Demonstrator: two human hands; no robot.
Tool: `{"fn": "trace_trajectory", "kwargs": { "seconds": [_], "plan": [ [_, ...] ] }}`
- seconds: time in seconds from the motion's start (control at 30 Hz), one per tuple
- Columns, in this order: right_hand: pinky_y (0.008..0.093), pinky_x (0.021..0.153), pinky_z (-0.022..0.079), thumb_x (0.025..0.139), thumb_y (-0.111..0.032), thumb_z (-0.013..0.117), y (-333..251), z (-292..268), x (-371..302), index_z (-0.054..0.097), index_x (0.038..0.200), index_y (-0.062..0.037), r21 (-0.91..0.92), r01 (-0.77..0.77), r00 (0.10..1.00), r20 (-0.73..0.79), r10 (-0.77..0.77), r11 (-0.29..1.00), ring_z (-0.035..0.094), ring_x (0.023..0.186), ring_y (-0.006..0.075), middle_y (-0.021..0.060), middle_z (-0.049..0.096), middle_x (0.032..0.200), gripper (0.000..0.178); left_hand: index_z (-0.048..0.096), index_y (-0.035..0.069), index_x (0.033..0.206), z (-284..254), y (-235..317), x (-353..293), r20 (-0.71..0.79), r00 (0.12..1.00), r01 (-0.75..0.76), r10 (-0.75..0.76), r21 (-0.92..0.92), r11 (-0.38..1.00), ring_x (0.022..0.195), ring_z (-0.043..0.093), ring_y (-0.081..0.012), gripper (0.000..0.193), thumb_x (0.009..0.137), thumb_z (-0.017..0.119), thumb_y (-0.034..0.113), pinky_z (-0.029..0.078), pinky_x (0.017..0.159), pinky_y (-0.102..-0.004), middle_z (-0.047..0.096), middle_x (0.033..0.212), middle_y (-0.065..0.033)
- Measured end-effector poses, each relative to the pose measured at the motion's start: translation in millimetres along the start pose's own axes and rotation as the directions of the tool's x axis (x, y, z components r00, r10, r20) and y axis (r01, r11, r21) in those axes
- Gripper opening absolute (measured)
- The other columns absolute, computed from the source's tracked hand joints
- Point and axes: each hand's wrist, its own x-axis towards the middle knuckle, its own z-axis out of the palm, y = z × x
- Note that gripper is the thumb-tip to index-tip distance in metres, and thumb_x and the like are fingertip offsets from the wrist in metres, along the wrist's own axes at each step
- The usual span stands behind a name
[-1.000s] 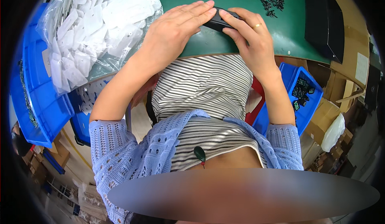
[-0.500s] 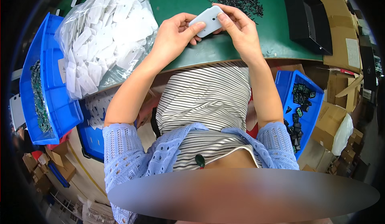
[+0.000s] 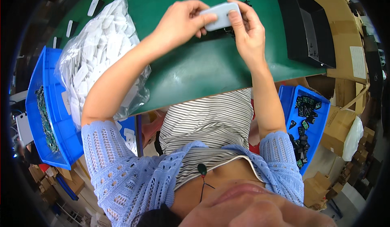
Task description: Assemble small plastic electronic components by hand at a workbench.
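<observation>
Over the green table, a pale grey-white plastic cover [image 3: 220,16] with rounded corners is held up between both hands. My left hand [image 3: 187,19] pinches its left end, the thumb lying across the top face. On the right end, my right hand [image 3: 249,28] grips it with the thumb on top and the fingers behind. A pile of small black screw-like pieces [image 3: 230,32] lies beyond and below the cover, mostly hidden by it and the hands. To the left, a clear plastic bag [image 3: 143,89] is full of similar white covers [image 3: 103,38].
At the left stands a blue bin [image 3: 65,148] with green circuit boards [image 3: 46,119]. Another blue bin [image 3: 321,133], at the right, holds black and green parts. A long black box [image 3: 292,28] sits on the table beside cardboard [image 3: 345,32]. White-topped pieces [image 3: 95,7] line the back left.
Both hands have moved a little up and to the right in the picture, still holding the plastic cover. The cover has turned flatter. The view has shifted, showing more of the table's near part.
</observation>
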Motion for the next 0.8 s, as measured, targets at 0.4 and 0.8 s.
{"fn": "trace_trajectory", "kwargs": {
  "seconds": [0.4, 0.8],
  "plan": [
    [0.0351, 0.072, 0.044, 0.069, -0.018, 0.070, 14, -13, 0, 0.063, 0.090, -0.0072, -0.786, 0.230, 0.971, 0.146, -0.190, 0.573, 0.052, 0.085, 0.0241, 0.0047, 0.057, 0.089, 0.024, 0.062, -0.007, 0.081, -105, -112, 221, -0.354, 0.851, 0.297, -0.387, -0.283, 0.912, 0.043, 0.053, -0.0136, 0.025, 0.087, 0.055, 0.017, 0.042, 0.038, -0.0244, 0.064, 0.067, -0.0123],
    [0.0333, 0.074, 0.045, 0.081, -0.005, 0.059, 14, -19, 5, 0.064, 0.093, -0.0063, -0.727, 0.262, 0.955, 0.101, -0.279, 0.634, 0.055, 0.083, 0.0239, 0.0079, 0.061, 0.089, 0.013, 0.059, 0.007, 0.088, -48, -30, -17, -0.145, 0.879, -0.175, 0.455, 0.790, 0.588, 0.069, 0.060, -0.0244, 0.020, 0.084, 0.058, 0.026, 0.049, 0.059, -0.0332, 0.061, 0.078, -0.0089]
  ]
}}
